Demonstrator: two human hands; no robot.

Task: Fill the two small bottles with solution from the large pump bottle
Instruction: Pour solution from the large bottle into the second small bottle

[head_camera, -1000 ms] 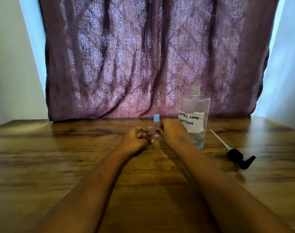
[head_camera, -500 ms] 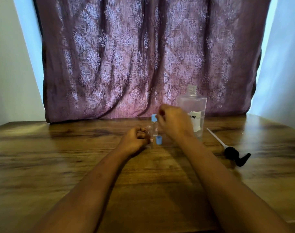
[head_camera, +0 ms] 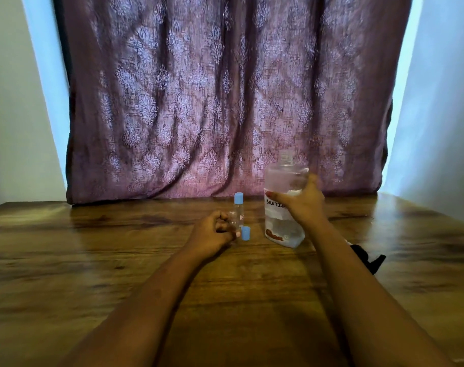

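The large clear bottle (head_camera: 283, 207) with a white handwritten label has no pump on its neck. My right hand (head_camera: 303, 201) grips its side and holds it tilted, just above the wooden table (head_camera: 93, 260). My left hand (head_camera: 212, 233) is closed around a small uncapped clear bottle (head_camera: 233, 218) that stands on the table. A loose blue cap (head_camera: 245, 233) lies right beside it. Just behind stands the second small bottle (head_camera: 239, 207), upright with its blue cap on.
The black pump head with its white tube (head_camera: 368, 258) lies on the table to the right, partly hidden by my right forearm. A purple patterned curtain (head_camera: 225, 102) hangs along the table's far edge.
The blue cap came off the small bottle and was set down on the table. My right hand then moved right and took hold of the large bottle, lifting and tilting it.
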